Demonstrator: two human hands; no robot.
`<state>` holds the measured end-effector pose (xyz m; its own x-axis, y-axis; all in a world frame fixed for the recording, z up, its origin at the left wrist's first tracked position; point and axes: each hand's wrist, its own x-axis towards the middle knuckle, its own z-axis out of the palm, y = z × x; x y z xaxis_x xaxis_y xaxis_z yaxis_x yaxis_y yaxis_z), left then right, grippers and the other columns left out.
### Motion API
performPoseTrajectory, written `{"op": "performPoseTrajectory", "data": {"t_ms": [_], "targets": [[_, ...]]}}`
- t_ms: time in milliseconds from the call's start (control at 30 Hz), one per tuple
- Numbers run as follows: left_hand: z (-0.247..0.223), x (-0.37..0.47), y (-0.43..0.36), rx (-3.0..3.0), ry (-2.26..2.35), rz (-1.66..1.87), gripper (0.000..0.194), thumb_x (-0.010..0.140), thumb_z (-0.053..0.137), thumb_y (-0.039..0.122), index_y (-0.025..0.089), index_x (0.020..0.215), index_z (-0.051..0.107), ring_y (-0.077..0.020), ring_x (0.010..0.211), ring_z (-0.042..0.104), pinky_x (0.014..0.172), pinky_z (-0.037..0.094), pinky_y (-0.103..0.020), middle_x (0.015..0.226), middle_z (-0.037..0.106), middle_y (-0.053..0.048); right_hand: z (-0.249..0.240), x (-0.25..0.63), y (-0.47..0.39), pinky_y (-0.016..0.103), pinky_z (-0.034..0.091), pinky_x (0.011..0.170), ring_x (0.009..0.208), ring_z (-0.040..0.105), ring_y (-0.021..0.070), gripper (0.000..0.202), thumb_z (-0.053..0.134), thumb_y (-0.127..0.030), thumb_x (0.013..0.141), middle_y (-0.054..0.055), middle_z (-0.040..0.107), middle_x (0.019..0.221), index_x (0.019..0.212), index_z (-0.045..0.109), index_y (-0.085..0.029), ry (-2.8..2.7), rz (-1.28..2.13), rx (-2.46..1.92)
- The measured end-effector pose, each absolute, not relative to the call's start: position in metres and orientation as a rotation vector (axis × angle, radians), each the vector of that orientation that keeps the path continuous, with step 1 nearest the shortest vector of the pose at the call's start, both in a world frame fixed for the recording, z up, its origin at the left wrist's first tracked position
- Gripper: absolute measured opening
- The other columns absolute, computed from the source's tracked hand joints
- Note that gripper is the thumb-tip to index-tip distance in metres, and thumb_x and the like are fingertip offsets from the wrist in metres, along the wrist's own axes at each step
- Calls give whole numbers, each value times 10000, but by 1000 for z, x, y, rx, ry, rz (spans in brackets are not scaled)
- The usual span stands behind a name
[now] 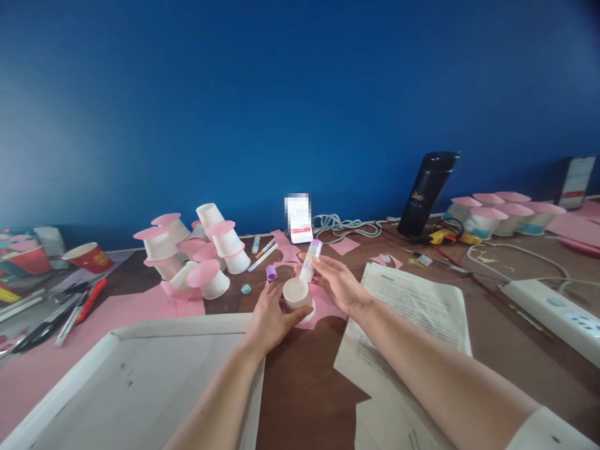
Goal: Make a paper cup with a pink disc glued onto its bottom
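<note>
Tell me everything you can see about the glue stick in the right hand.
The glue stick is a slim white tube, seemingly plastic, with a lilac end pointing up and away. It tilts to the right above the table, gripped around its lower part by the right hand. Just below it sits the upside-down paper cup; contact between them cannot be told.

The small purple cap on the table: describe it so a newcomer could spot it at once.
Start at the white tray in the foreground and follow the left hand to the upturned white paper cup. The small purple cap lies just beyond that hand, alone on brown wood; the nearby loose cap is teal.
</note>
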<state>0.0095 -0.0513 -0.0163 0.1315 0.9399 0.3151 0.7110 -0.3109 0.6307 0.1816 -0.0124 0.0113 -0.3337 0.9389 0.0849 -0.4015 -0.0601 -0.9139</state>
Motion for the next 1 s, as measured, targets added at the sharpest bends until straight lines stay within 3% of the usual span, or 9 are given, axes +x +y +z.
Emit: {"op": "performPoseTrajectory", "data": {"t_ms": [300,1000], "targets": [[-15,10,-53,2075,1568,985,494,712,687,496,218,1114,615,-279,1037,572,855,474,-406,1108,619,-75,2,185,-4,411,449,960,956,653,211,368,658,-441,808,56,714,962,1106,653,-225,-1111,1506,-713],[-15,11,-53,2036,1612,937,464,691,697,500,211,1046,621,-264,987,571,757,493,-362,1076,608,-71,10,176,-5,399,478,907,1007,628,222,360,535,-459,888,77,693,1031,1148,618,-223,-1559,1189,-769]]}}
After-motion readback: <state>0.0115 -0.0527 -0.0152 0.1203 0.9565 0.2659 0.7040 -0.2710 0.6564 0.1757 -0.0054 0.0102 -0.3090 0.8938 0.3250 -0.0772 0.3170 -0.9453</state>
